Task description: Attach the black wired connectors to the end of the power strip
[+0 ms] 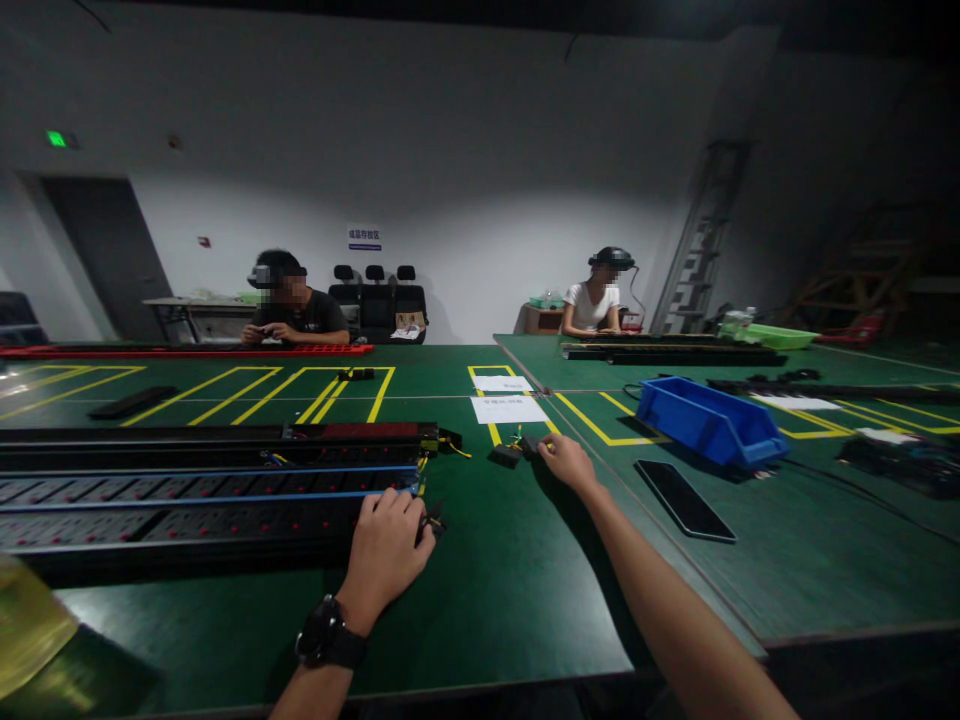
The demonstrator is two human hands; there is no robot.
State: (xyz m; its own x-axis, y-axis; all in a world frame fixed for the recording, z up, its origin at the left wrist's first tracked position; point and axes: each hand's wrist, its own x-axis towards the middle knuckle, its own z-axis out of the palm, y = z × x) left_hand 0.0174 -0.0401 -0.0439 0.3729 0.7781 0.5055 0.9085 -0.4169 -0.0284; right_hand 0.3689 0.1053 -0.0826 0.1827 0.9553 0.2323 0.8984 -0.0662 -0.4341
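Green table (525, 600), black strips (247, 522) along its left. Blue bin (705, 425) on the right. Left hand (390, 540) over near strip's right end, grip can't tell. Right hand (566, 462) pinched narrow on small black part (530, 447), beside a black block (504, 457).

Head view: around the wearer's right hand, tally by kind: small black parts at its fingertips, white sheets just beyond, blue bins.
Small black parts: 2
White sheets: 2
Blue bin: 1
Total: 5
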